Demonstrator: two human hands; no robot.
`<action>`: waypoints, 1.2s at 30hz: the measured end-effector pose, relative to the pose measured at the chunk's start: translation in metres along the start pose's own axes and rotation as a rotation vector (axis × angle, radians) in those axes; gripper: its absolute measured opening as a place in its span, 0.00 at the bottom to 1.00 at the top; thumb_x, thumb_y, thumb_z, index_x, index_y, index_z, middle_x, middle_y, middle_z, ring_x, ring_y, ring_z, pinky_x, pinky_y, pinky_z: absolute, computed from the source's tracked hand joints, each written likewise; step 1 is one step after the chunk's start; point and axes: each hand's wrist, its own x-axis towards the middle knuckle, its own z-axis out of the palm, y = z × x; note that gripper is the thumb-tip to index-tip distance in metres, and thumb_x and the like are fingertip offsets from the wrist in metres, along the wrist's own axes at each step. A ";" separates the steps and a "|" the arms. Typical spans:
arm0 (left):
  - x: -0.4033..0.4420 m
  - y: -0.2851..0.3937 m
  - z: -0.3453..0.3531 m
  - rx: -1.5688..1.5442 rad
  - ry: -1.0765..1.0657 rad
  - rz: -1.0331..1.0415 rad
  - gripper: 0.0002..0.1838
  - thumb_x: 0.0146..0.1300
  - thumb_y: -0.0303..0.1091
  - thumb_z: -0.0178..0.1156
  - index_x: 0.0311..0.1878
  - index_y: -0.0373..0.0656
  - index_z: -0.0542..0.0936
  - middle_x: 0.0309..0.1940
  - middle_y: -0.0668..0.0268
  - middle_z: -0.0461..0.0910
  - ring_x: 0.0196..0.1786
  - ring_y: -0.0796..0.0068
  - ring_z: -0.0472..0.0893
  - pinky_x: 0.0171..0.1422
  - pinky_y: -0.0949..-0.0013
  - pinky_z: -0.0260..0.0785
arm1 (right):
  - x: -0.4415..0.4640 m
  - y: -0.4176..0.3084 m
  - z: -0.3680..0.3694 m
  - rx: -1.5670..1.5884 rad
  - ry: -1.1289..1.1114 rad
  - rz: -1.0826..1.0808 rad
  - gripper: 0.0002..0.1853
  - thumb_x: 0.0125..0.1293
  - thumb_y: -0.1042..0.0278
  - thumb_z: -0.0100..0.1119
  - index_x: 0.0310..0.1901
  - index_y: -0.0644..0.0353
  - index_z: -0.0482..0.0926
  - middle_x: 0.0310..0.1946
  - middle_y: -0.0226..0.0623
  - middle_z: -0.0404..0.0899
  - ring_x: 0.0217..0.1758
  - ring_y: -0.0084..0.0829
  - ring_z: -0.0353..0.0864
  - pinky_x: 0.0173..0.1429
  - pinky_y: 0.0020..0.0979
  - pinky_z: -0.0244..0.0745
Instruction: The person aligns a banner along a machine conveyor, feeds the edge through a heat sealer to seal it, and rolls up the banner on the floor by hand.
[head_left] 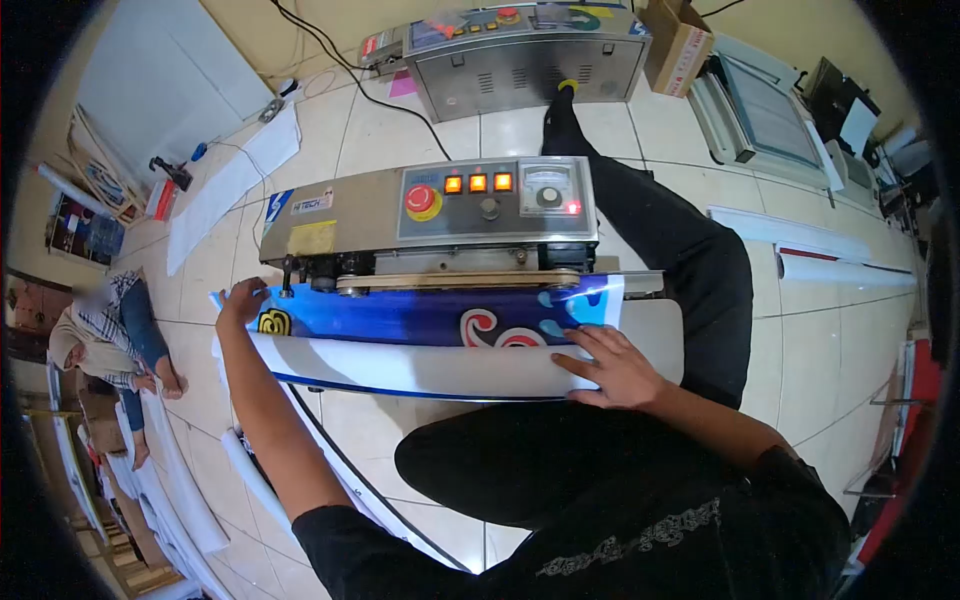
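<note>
A blue printed banner [390, 318] with red-and-white swirls and a yellow mark lies along the front of a band sealing machine [350, 215], its far edge at the belt. The near part of the banner is folded or rolled over, showing a white back [400, 367]. My left hand [243, 300] has its fingers bent around the banner's left end, beside the machine's infeed. On the right, my right hand [608, 370] rests on the banner with fingers spread, partly over the white part. The machine's orange switches are lit, and a red stop button [422, 202] sits beside them.
A second similar machine [530, 75] stands by the wall, with a cardboard box [677, 45] beside it. My outstretched leg [705, 270] passes right of the near machine. Another person [105, 335] sits at the left near long white rolls [185, 470]. Cables cross the tiled floor.
</note>
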 end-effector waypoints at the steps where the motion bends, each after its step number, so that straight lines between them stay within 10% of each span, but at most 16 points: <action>1: -0.006 0.001 -0.004 -0.012 0.011 -0.016 0.15 0.66 0.49 0.58 0.53 0.58 0.81 0.55 0.70 0.81 0.65 0.65 0.75 0.73 0.32 0.43 | 0.001 0.001 0.004 -0.007 -0.040 0.010 0.34 0.60 0.49 0.64 0.67 0.47 0.69 0.65 0.48 0.66 0.66 0.48 0.67 0.68 0.48 0.63; 21: -0.008 -0.003 0.004 0.014 0.074 0.078 0.15 0.60 0.39 0.64 0.52 0.61 0.83 0.52 0.69 0.83 0.61 0.63 0.77 0.75 0.32 0.36 | 0.038 -0.001 0.033 0.088 -0.001 -0.290 0.30 0.56 0.56 0.67 0.62 0.49 0.75 0.66 0.41 0.68 0.69 0.47 0.67 0.67 0.48 0.69; 25: 0.006 0.006 -0.014 -0.092 -0.019 0.133 0.17 0.58 0.40 0.67 0.52 0.60 0.83 0.53 0.67 0.83 0.62 0.64 0.78 0.74 0.34 0.42 | 0.047 -0.003 0.038 0.104 0.024 -0.264 0.29 0.55 0.59 0.67 0.61 0.50 0.76 0.66 0.41 0.69 0.68 0.48 0.68 0.66 0.48 0.70; 28: 0.017 0.004 -0.017 -0.150 -0.194 0.152 0.17 0.54 0.38 0.71 0.49 0.50 0.85 0.48 0.65 0.86 0.54 0.64 0.82 0.62 0.55 0.70 | 0.050 -0.009 0.040 0.106 0.041 -0.268 0.28 0.55 0.59 0.67 0.60 0.51 0.77 0.65 0.42 0.70 0.68 0.48 0.68 0.66 0.49 0.70; 36: 0.052 -0.043 0.031 -0.618 -0.170 0.257 0.11 0.59 0.30 0.68 0.44 0.38 0.83 0.40 0.60 0.86 0.44 0.66 0.82 0.51 0.63 0.73 | 0.069 -0.018 0.046 0.117 0.063 -0.299 0.27 0.56 0.59 0.66 0.59 0.53 0.78 0.65 0.43 0.71 0.69 0.49 0.68 0.66 0.50 0.71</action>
